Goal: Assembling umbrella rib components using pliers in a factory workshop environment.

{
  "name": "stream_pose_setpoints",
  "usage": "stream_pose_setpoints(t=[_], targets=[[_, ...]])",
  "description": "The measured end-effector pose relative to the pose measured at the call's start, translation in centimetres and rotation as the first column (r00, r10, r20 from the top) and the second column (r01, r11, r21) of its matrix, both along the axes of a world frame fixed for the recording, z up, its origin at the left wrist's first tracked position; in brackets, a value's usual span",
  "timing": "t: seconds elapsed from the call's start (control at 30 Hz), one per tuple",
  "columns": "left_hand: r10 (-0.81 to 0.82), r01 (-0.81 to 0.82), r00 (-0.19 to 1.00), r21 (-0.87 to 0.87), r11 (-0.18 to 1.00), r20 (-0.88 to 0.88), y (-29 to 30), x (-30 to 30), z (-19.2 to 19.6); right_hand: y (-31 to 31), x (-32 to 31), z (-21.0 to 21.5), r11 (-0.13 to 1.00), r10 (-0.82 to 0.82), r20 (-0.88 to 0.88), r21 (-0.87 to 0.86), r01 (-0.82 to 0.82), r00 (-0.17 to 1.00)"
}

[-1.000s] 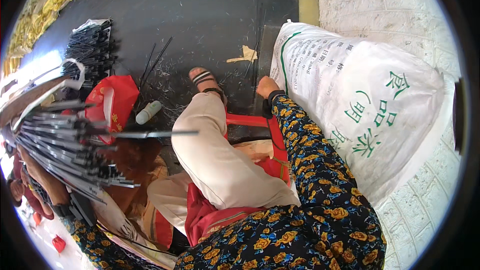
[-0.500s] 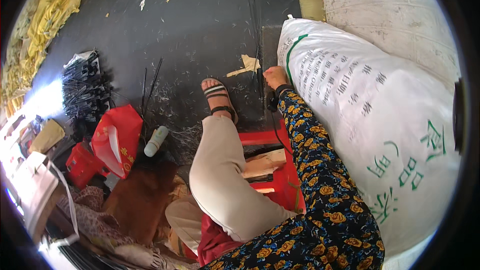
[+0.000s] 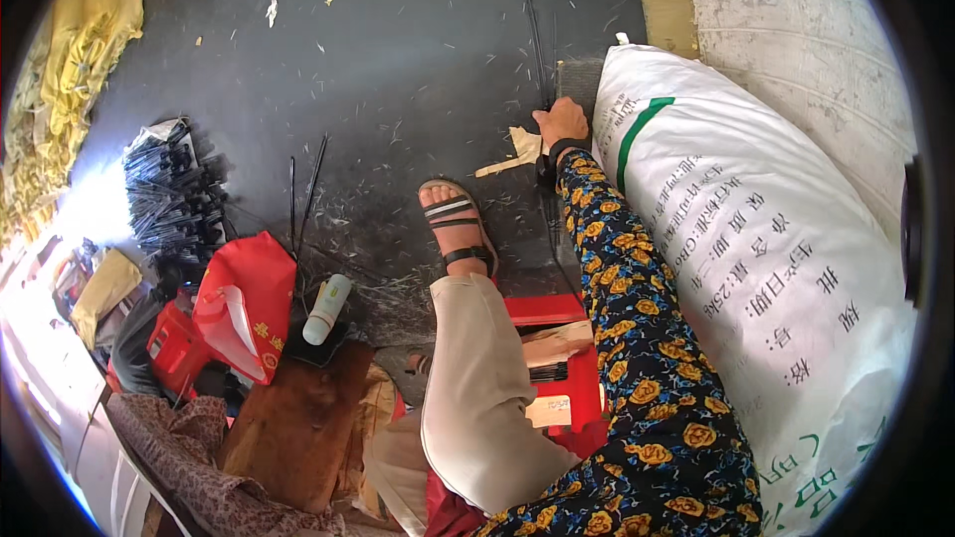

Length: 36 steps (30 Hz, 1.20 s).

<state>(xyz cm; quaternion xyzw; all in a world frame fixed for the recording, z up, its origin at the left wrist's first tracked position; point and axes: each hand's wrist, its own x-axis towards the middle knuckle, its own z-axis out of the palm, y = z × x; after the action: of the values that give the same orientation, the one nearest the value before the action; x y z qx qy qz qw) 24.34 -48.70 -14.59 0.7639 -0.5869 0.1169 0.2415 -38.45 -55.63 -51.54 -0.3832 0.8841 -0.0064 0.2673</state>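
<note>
Thin black sticks (image 3: 538, 48) lay on the floor (image 3: 398, 50), toward its right edge, short of the big white sack (image 3: 716, 209). They were just past the right hand (image 3: 563, 121), a bit to its left, and their long way ran from near the hand out ahead. The right hand was the near one; the left hand was out of sight. The right hand's fingers looked bent in, but I could not tell if they held anything. A torn tan scrap (image 3: 522, 146) lay just left of the wrist, and the sandal (image 3: 453, 209) sat closer in, near the red stool (image 3: 542, 309). Half a second before, the hand was level with the scrap or a little below; now it was farther out.
</note>
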Motion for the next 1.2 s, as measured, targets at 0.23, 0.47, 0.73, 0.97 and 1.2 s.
stream_pose_setpoints(t=[0.23,0.47,0.73,0.97,1.2], targets=[[0.076,-0.076,0.983,0.01,0.997,-0.165,0.5,-0.6,-0.5,-0.1,-0.2,-0.8,0.998,0.056,-0.083,0.013,-0.055,0.995],[0.194,-0.184,0.918,0.062,0.981,-0.346,5.1,-1.2,1.7,1.6,-4.0,-0.6,0.979,0.166,0.001,-0.124,-0.164,0.986],[0.285,-0.331,0.795,0.011,0.944,-0.536,13.9,-1.6,7.2,4.2,-1.0,9.2,0.883,0.284,0.505,-0.469,-0.017,0.815],[0.229,-0.477,0.668,-0.17,0.862,-0.708,20.6,0.2,11.1,7.6,5.0,23.5,0.789,0.446,0.676,-0.607,0.1,0.586],[0.145,-0.216,0.95,-0.244,0.945,-0.277,22.7,-1.0,11.5,11.9,5.3,34.7,0.662,0.585,0.598,-0.742,0.104,0.548]])
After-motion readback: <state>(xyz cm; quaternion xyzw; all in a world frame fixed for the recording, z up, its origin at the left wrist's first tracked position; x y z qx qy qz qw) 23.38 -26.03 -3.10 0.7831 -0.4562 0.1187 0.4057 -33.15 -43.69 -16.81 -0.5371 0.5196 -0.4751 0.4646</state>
